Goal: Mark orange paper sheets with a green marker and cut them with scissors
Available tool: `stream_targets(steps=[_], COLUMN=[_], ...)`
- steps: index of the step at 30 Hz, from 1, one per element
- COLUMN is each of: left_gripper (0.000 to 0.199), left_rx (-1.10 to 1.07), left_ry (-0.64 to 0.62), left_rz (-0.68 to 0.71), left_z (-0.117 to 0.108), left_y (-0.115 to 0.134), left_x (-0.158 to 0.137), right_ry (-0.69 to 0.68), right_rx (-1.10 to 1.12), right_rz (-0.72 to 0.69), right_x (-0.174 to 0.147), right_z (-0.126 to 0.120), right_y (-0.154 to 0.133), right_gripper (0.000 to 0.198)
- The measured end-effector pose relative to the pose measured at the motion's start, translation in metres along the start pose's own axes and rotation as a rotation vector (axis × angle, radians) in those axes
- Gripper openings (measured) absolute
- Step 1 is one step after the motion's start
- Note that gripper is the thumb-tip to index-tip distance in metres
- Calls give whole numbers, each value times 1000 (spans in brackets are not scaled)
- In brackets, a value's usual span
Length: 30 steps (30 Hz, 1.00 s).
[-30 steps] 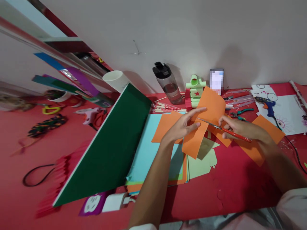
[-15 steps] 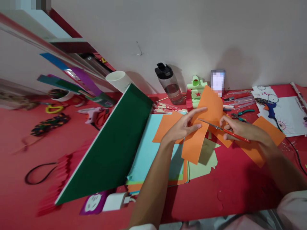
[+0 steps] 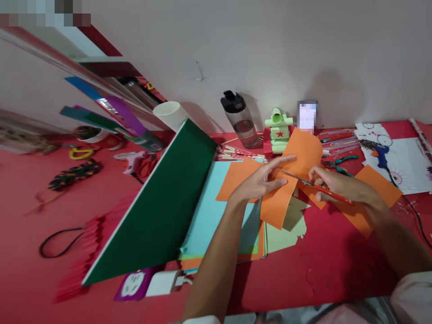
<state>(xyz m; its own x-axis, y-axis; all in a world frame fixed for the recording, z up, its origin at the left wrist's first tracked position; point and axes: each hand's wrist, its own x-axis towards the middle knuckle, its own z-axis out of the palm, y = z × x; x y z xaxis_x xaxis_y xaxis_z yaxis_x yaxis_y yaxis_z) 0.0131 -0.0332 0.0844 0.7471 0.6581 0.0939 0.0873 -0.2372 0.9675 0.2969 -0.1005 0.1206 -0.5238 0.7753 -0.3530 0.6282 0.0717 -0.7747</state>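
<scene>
My left hand (image 3: 259, 182) grips a sheet of orange paper (image 3: 302, 150) by its left side, its fingers along the upper face. In my right hand (image 3: 332, 184) is a pair of scissors with red handles (image 3: 337, 197). Their blades (image 3: 292, 175) lie across the middle of the orange sheet and point at my left hand. The sheet's top right corner curls. Other orange pieces (image 3: 236, 180) lie beneath and to both sides. Below the held sheet is a pale green paper scrap (image 3: 286, 231) with a ragged edge.
A green board (image 3: 158, 211) leans left of a light blue paper stack (image 3: 205, 216). Behind stand a water bottle (image 3: 241, 121), a green paper model (image 3: 278, 132) and a phone (image 3: 307, 117). A blue glue gun (image 3: 381, 153) and pliers (image 3: 342, 162) lie right; a pink glue gun (image 3: 131, 161) lies left.
Both hands, the orange sheet and the scissors show slightly farther right and lower. The whole view has shifted a little too. The grips are the same.
</scene>
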Motion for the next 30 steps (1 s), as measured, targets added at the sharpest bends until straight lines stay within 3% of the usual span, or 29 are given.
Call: stream_targets(steps=[11, 18, 30], left_gripper=[54, 61, 65], left_rx=[18, -2, -23], left_ry=[-5, 22, -93], left_rz=[28, 20, -61], left_z=[-6, -6, -2], left_y=[-2, 0, 6], left_x=[-3, -4, -3], right_ry=[-17, -10, -25], right_rx=[68, 78, -19], right_rz=[11, 18, 47], right_x=[3, 8, 5], right_z=[2, 4, 5], right_y=[-3, 4, -12], right_gripper=[52, 51, 54])
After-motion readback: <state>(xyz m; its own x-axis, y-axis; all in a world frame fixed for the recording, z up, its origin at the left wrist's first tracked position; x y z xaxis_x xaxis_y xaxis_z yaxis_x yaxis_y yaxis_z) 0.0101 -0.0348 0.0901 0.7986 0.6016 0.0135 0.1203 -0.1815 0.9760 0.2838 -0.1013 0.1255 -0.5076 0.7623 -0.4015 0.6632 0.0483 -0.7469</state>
